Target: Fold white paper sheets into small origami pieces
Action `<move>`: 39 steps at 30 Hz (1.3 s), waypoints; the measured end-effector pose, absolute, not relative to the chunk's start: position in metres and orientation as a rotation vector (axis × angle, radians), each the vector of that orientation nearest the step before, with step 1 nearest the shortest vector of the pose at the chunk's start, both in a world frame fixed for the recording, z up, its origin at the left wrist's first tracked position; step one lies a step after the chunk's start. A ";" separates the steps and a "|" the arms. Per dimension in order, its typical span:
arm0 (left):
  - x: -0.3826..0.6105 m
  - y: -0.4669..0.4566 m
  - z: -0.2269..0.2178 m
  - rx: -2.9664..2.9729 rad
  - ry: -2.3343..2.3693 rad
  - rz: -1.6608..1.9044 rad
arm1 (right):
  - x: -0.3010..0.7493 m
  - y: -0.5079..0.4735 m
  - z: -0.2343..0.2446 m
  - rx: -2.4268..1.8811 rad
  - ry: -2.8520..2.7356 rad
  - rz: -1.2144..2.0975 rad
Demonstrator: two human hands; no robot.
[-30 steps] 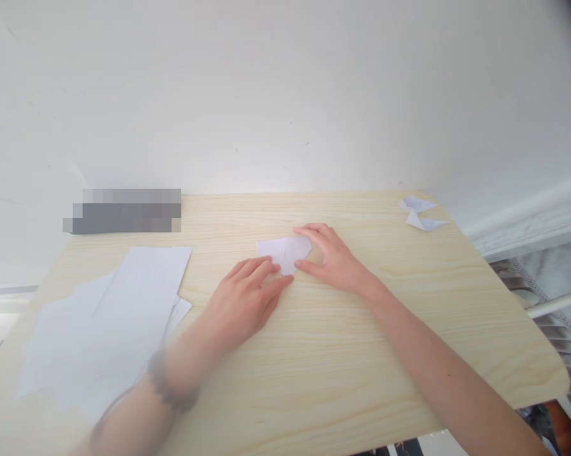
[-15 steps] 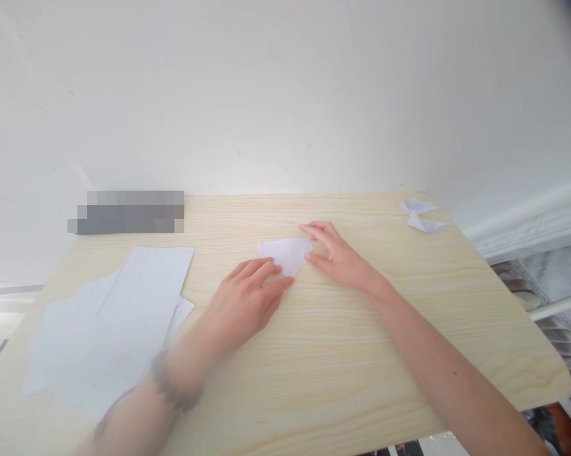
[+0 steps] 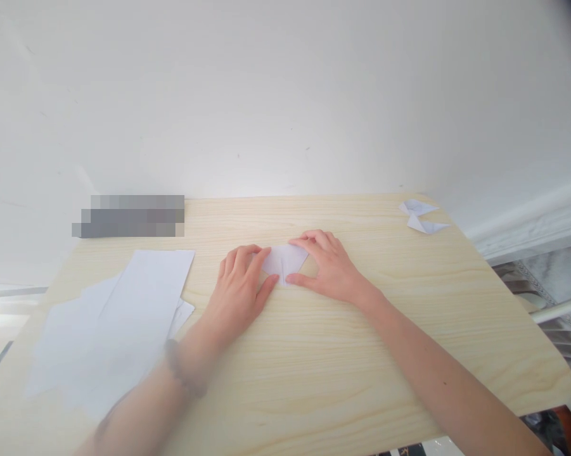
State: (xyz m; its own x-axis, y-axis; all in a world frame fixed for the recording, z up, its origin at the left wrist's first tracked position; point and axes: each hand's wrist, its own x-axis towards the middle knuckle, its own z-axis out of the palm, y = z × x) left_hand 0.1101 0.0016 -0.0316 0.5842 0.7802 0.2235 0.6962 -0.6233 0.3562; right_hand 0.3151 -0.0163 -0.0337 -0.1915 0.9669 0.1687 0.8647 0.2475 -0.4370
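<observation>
A small folded piece of white paper (image 3: 285,261) lies on the wooden table between my hands. It is wide along the far side, tapers toward me, and shows a crease down its middle. My left hand (image 3: 244,275) grips its left side, index finger at the far edge and thumb near the lower point. On the right side, my right hand (image 3: 326,263) holds it the same way, with the fingers along the far edge and the thumb by the lower point. The fingertips cover both side corners.
Loose white sheets (image 3: 137,310) lie overlapping on the table's left. Two folded paper shapes (image 3: 425,225) rest at the far right, near the table edge. A blurred-out dark object (image 3: 130,218) sits at the back left. The table (image 3: 314,367) meets a white wall (image 3: 285,95) behind.
Both sides of the paper have been folded in, so it now tapers to a point toward me. My left hand moved up to its left edge; my right thumb came down beside the point.
</observation>
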 end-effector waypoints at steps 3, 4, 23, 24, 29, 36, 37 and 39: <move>0.112 0.001 -0.034 2.623 1.275 0.511 | 0.316 -0.017 -0.035 -1.647 -2.125 0.335; 0.112 0.001 -0.034 2.628 1.273 0.503 | 0.317 -0.017 -0.036 -1.632 -2.132 0.332; 0.107 0.006 -0.035 2.429 1.200 0.593 | 0.316 -0.019 -0.038 -1.574 -2.164 0.253; 0.107 0.007 -0.035 2.415 1.196 0.591 | 0.316 -0.019 -0.037 -1.568 -2.163 0.253; 0.106 0.007 -0.031 2.396 1.163 0.607 | 0.314 -0.019 -0.033 -1.489 -2.154 0.249; 0.106 0.005 -0.031 2.547 1.077 0.597 | 0.311 -0.018 -0.032 -1.386 -2.158 0.285; 0.106 0.005 -0.031 2.580 1.082 0.592 | 0.311 -0.018 -0.032 -1.379 -2.160 0.285; 0.106 0.005 -0.031 2.638 1.095 0.583 | 0.311 -0.019 -0.031 -1.366 -2.170 0.283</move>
